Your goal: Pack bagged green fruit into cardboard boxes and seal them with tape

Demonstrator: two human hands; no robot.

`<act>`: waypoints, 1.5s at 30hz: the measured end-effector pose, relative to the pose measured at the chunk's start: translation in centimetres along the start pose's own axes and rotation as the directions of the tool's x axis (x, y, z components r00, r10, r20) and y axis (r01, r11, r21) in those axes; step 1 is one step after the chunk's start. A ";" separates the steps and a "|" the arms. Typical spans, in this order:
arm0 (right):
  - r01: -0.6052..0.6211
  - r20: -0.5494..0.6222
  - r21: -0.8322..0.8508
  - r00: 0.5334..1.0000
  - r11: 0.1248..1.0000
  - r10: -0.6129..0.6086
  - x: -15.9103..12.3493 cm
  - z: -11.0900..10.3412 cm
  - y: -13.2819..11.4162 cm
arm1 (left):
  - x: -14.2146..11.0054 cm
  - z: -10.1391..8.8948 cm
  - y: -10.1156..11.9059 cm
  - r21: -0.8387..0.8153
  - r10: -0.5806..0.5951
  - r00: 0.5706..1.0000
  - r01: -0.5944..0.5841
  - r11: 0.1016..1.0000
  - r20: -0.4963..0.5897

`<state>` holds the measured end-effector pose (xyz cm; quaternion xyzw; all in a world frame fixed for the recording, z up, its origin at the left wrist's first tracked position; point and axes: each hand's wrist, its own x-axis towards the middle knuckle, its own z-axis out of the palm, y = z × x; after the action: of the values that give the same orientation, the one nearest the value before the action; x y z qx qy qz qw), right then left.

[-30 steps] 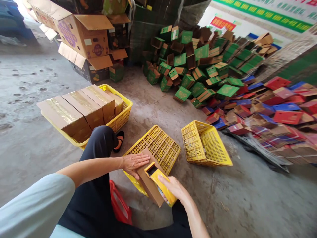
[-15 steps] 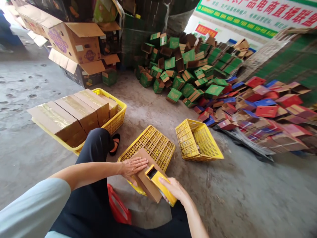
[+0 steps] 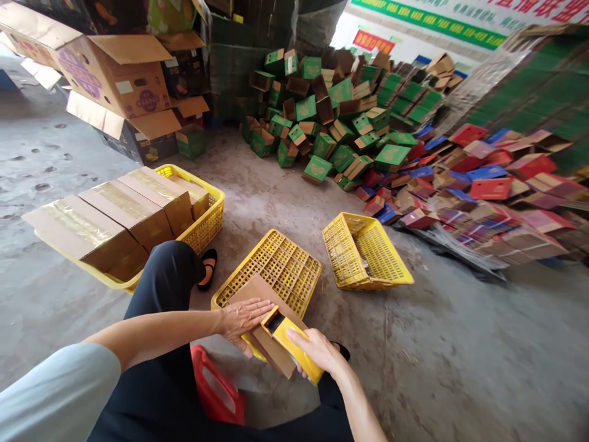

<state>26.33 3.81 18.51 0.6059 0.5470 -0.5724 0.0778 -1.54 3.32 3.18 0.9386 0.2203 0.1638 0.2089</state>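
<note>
My left hand [image 3: 242, 316] lies flat, fingers stretched out, on a brown cardboard box [image 3: 260, 294] that rests on an upturned yellow crate [image 3: 276, 267] in front of me. My right hand [image 3: 315, 350] is wrapped over a yellow tape dispenser [image 3: 289, 337] pressed against the near end of that box. The dispenser's dark opening shows just beyond my right fingers.
A yellow basket [image 3: 209, 218] full of brown and gold boxes [image 3: 115, 215] stands at the left. A tipped yellow basket [image 3: 368, 252] lies to the right. Heaps of green boxes [image 3: 331, 116] and red and blue boxes [image 3: 473, 196] fill the back right. Large cartons [image 3: 105, 73] are stacked at the back left. A red stool [image 3: 214, 387] is under me.
The view has drifted right and down, so everything sits further left. My right hand and the dispenser have slid slightly along the box; my left hand stays flat on it.
</note>
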 end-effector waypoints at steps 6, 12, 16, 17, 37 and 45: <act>-0.077 0.006 0.011 0.997 0.997 0.077 -1.4 -1.1 1.8 | 0.0 -0.3 -0.2 0.020 0.020 1.000 -0.020 1.000 0.021; -0.081 -0.039 0.001 0.996 0.997 0.080 -2.3 -1.1 3.3 | 0.2 -0.2 0.1 0.026 -0.019 0.997 0.017 1.000 0.076; -0.049 -0.061 -0.005 0.997 0.999 0.049 -2.3 -0.7 3.0 | 0.9 -0.1 1.6 0.043 -0.047 0.997 0.044 0.998 0.069; -0.040 -0.063 0.001 0.997 0.999 0.040 -2.3 -0.6 2.9 | 1.3 0.0 2.1 0.043 -0.038 0.997 0.035 0.998 0.064; -0.013 -0.042 0.062 0.999 0.998 0.015 -1.9 -1.4 7.1 | 2.9 0.8 2.7 0.059 -0.010 0.997 0.006 0.998 0.070; -0.024 -0.055 0.024 0.998 0.999 0.025 -2.7 -2.1 8.4 | 2.7 1.4 2.7 0.066 -0.019 0.998 0.015 0.998 0.055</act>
<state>34.60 0.51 16.88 0.6291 0.5348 -0.5607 0.0626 2.24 1.95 3.79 0.9472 0.2276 0.1285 0.1856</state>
